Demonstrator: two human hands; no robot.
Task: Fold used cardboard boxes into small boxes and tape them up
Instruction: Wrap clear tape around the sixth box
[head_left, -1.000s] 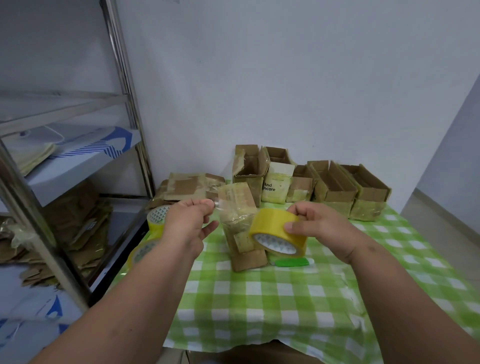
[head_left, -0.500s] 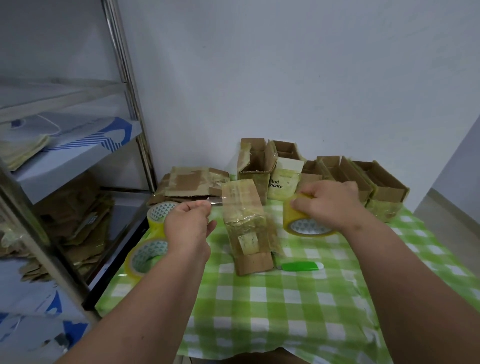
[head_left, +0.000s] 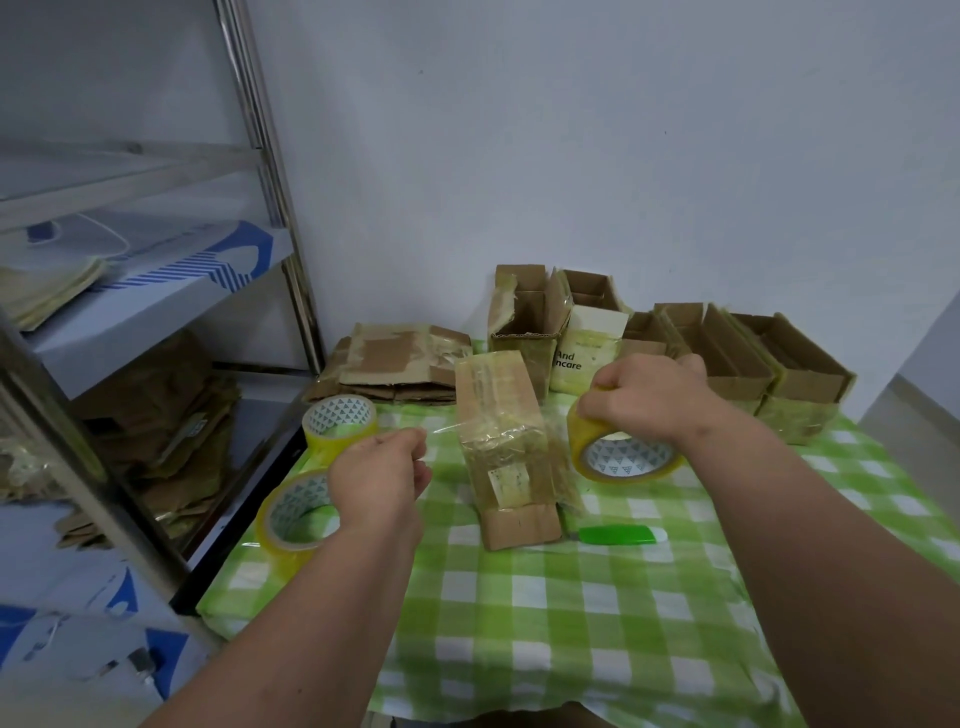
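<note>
Green check table (head_left: 571, 613) in front of me, metal shelf (head_left: 249, 171) w/ old cardboard at my left. Row of open small boxes (head_left: 727, 358) along the wall, flat cardboard stack (head_left: 400, 364) beside them. Folded box (head_left: 506, 447) lies mid-table btwn my hands. My right hand (head_left: 649, 400) grips the tape roll (head_left: 623, 457) from above, just right of the box. Left hand (head_left: 379, 478) pinches the clear tape end (head_left: 441, 428), strip stretched across the box. Two spare rolls (head_left: 296, 514) near my left hand, green cutter (head_left: 618, 534) by the box's near end.
</note>
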